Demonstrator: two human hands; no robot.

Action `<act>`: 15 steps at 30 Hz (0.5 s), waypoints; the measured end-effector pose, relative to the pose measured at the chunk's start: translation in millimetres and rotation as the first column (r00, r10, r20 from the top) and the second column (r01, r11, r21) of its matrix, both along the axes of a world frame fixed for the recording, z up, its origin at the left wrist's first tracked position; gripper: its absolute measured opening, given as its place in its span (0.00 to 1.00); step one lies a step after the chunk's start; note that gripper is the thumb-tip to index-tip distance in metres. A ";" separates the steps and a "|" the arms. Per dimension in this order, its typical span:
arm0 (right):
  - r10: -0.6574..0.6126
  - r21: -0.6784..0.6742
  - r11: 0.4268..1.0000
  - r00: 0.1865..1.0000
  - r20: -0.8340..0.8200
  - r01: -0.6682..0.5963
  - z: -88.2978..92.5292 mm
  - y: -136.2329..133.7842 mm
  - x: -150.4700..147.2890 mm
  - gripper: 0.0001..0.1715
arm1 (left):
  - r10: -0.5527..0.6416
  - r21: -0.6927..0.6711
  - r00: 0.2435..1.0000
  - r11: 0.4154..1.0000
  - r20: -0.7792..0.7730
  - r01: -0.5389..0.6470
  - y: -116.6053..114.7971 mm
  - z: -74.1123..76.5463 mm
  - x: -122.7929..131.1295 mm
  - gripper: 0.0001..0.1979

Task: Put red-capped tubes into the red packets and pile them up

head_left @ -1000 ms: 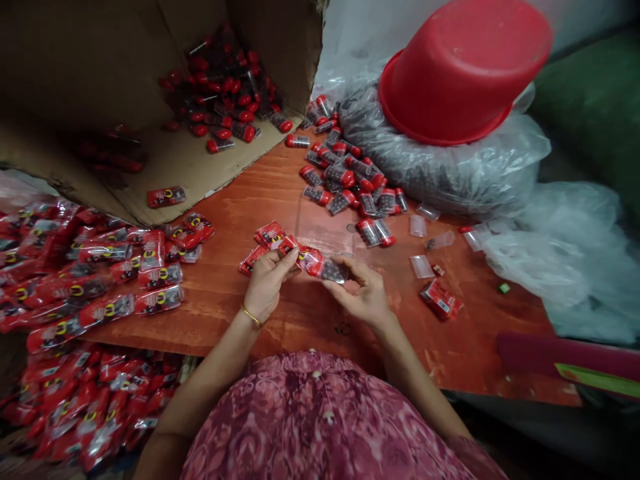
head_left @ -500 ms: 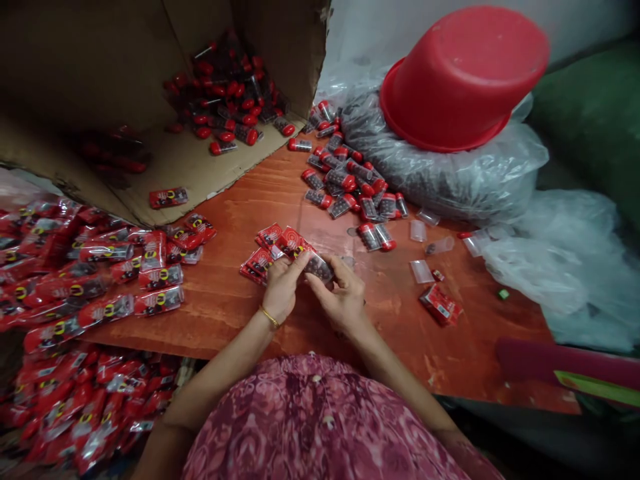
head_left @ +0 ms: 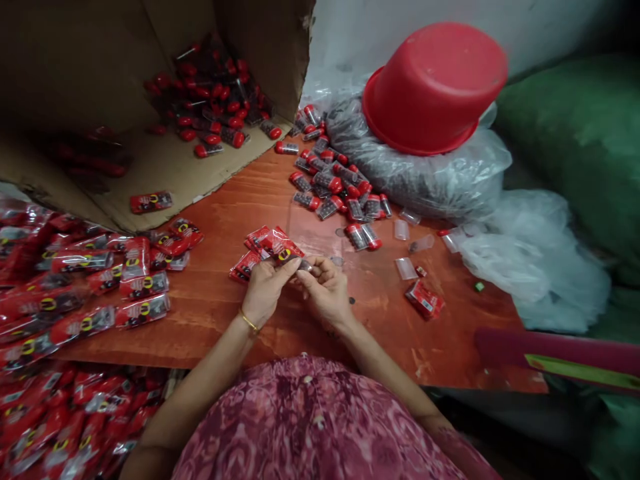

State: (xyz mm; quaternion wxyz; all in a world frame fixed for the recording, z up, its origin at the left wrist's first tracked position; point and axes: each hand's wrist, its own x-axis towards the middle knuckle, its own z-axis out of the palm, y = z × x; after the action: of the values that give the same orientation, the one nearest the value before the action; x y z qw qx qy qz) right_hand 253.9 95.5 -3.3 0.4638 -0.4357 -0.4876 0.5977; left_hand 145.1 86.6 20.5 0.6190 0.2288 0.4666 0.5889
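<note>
Head view: left grip [head_left: 265, 283], thumb on top, pinches a red packet [head_left: 286, 252] over the worktop [head_left: 235, 207], mid-front. Right grip [head_left: 326, 288] is narrow, fingers curled round the packet's dark near end; fingers hide part of it. Packet is glossy, thin clear film over red printing, flat at the far end. Gold-coloured bracelet [head_left: 249, 322], smooth, on left wrist. Worktop is orange-red, wood-grained, shiny in the middle.

Just beyond left grip, a few red sachets [head_left: 245, 265] overlap. Further back, capped tubes [head_left: 327, 181]: clear, cylindrical, rounded red caps, dark grainy fill, loosely piled. To their right, uncapped tubes [head_left: 406, 269], clear and hollow; near them a crumpled sachet bundle [head_left: 425, 300] and small green cube [head_left: 479, 287].

Left, filled packets [head_left: 134, 259] in a heap; more red packets [head_left: 90, 413] below the worktop edge. Brown carton [head_left: 200, 175], ragged-edged, blocks the rear left, capped tubes inside. Rear right, red tub [head_left: 435, 87] sits upside down on a bulging clear bag [head_left: 435, 187] with dark contents; crinkled plastic bags [head_left: 525, 260] beside it.

Labels: packets carry yellow ovals with dark centres; bundle shows a white patch. Print too small to read.
</note>
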 end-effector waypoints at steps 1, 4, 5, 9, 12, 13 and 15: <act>-0.007 0.020 1.000 1.000 0.021 0.007 0.1 0.8 -1.7 0.20 | -0.021 -0.005 1.000 1.000 0.002 0.021 -0.6 0.6 -0.7 0.11; -0.045 0.193 0.981 0.984 0.171 0.011 0.1 5.3 -5.5 0.19 | -0.082 -0.068 0.994 0.994 0.075 0.087 -5.1 1.6 -5.2 0.11; -0.049 0.274 0.962 0.966 0.252 -0.023 0.6 8.0 -5.3 0.18 | -0.108 -0.107 0.989 0.987 0.104 0.119 -7.9 1.5 -8.3 0.11; -0.160 0.538 0.812 0.798 0.581 -0.228 4.7 29.9 12.3 0.17 | -0.055 -0.242 0.988 0.966 0.147 0.090 -25.0 -2.5 -38.8 0.11; -0.441 0.608 0.781 0.563 0.699 -0.143 0.6 56.3 44.6 0.19 | 0.323 -0.204 0.938 0.934 0.124 -0.295 -38.7 -8.2 -79.8 0.08; -0.509 0.603 0.794 0.451 0.733 -0.083 -3.8 64.3 56.0 0.20 | 0.477 -0.157 0.871 0.875 0.114 -0.458 -42.6 -9.9 -92.9 0.10; -0.527 0.555 0.831 0.282 0.801 -0.023 -16.2 74.4 73.7 0.22 | 0.641 -0.090 0.761 0.767 0.098 -0.635 -48.3 -11.9 -110.7 0.16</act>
State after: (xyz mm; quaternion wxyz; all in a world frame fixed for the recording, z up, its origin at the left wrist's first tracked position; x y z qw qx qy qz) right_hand 327.6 169.9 -19.5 0.2763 -0.6468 -0.7107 0.0126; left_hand 34.4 38.4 8.6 0.4148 0.0038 0.4925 0.7651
